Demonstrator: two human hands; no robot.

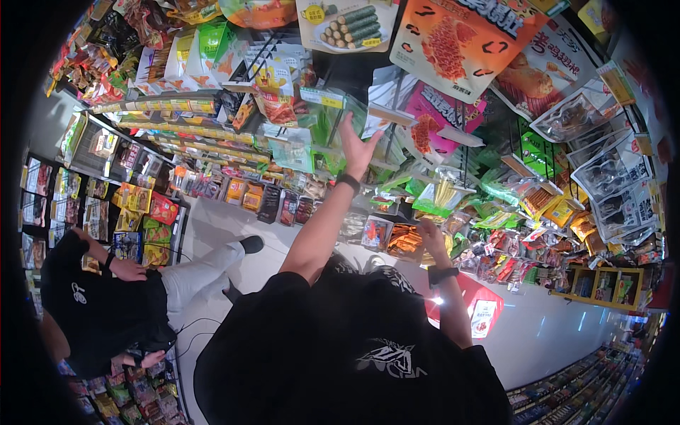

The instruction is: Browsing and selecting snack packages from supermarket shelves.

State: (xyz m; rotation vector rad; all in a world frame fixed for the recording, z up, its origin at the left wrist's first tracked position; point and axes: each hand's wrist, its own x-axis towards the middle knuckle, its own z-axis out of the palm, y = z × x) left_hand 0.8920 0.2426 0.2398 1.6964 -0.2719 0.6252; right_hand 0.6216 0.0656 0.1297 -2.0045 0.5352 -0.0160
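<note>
My left hand (357,149), with a dark band at the wrist, reaches up among hanging snack packets, thumb and fingers spread. It is at a clear and green plastic packet (325,127); whether it touches the packet is hard to tell. Close to its thumb is a price-tag holder (392,115) on a peg hook. My right hand (434,243), wearing a dark wristwatch (442,274), is lower down, beside an open bin of orange-wrapped snacks (405,241). Its fingers are partly hidden and blurred, so I cannot see what they hold.
Large snack pouches (457,50) hang overhead. A red basket or bag (491,303) with a white pouch (483,317) is by my right forearm. On the left a person in a black shirt (106,303) stands near another packet rack (127,210). A yellow divided rack (600,287) stands right.
</note>
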